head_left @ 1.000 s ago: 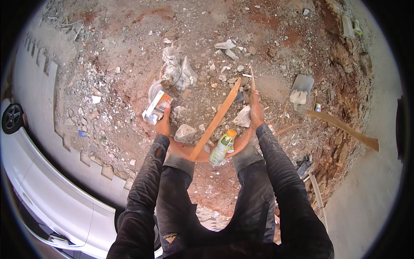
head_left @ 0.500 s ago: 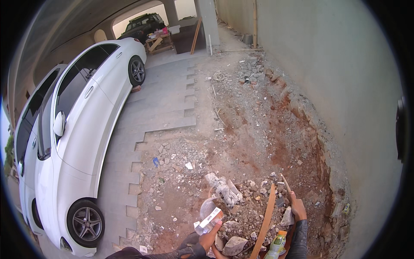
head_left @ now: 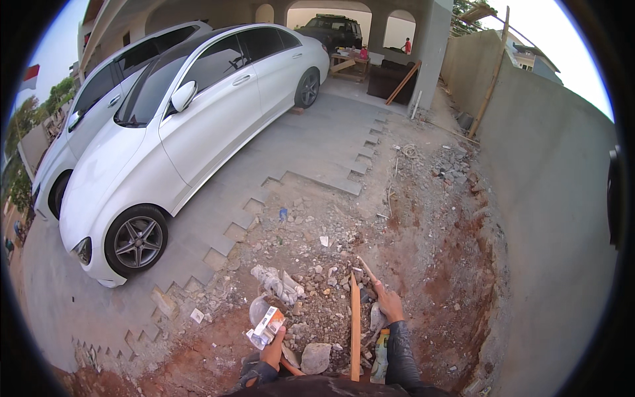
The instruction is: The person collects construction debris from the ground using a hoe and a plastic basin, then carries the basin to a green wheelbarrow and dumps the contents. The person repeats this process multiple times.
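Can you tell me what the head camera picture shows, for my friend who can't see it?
A person's left hand holds a small box and the right hand grips a thin stick, with a wooden plank between them, over rubble and red dirt. A white car is parked on grey paving beside a concrete wall.

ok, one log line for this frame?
left hand: holds small carton | right hand: holds thin stick | wooden plank between | rubble below

Dirt ground (head_left: pixel 436 284) strewn with rubble (head_left: pixel 324 298), seemingly.
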`<action>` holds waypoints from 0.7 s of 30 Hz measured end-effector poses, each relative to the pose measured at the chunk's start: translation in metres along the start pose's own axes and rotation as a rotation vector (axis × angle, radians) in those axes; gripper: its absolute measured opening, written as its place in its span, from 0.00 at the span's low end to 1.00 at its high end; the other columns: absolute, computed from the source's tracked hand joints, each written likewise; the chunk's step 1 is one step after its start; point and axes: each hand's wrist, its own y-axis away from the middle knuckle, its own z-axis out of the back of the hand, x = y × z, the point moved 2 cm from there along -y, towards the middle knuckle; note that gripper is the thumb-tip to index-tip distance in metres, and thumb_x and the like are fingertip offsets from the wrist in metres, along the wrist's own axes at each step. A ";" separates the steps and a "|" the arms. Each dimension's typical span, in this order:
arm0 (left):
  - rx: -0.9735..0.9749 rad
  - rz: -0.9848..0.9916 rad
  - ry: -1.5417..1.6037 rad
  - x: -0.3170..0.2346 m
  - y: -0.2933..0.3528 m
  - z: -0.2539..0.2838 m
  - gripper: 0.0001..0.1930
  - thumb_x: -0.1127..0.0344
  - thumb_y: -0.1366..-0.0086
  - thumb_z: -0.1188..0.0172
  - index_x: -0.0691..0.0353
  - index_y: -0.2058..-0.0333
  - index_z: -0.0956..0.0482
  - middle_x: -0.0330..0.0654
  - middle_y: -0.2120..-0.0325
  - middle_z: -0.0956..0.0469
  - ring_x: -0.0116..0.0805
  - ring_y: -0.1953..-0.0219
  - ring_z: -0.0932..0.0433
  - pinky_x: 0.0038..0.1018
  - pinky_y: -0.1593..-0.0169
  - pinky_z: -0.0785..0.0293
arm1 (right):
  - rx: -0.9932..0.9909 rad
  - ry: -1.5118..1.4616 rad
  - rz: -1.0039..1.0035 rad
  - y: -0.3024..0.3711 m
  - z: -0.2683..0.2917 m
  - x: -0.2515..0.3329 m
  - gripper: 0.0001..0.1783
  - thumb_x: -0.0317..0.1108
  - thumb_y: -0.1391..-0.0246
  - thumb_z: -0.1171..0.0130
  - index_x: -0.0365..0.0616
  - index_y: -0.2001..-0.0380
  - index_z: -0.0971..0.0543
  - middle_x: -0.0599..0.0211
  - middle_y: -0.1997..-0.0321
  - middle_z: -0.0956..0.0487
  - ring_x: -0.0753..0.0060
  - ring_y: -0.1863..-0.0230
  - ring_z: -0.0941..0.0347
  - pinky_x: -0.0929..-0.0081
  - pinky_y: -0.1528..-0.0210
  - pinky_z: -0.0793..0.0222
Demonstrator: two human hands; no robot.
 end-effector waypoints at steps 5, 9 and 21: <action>-0.157 -0.021 0.327 -0.015 0.018 0.124 0.25 0.56 0.39 0.40 0.58 0.46 0.33 0.38 0.56 0.26 0.31 0.56 0.26 0.31 0.53 0.29 | 0.163 0.112 0.284 0.021 -0.109 0.116 0.37 0.64 0.42 0.65 0.38 0.67 0.22 0.35 0.67 0.25 0.32 0.60 0.30 0.46 0.59 0.37; -0.368 -0.221 0.241 -0.078 0.042 0.220 0.22 0.54 0.39 0.40 0.64 0.53 0.25 0.38 0.58 0.24 0.28 0.57 0.27 0.26 0.52 0.33 | 0.266 0.093 0.504 0.071 -0.174 0.257 0.37 0.64 0.41 0.65 0.39 0.59 0.24 0.37 0.70 0.24 0.37 0.62 0.29 0.52 0.62 0.38; -1.004 -0.271 0.444 -0.108 0.110 0.447 0.27 0.51 0.40 0.40 0.63 0.48 0.29 0.40 0.53 0.27 0.30 0.52 0.30 0.27 0.48 0.37 | 0.839 0.091 0.994 0.263 -0.426 0.571 0.42 0.66 0.41 0.67 0.33 0.64 0.22 0.43 0.74 0.23 0.49 0.71 0.31 0.56 0.64 0.39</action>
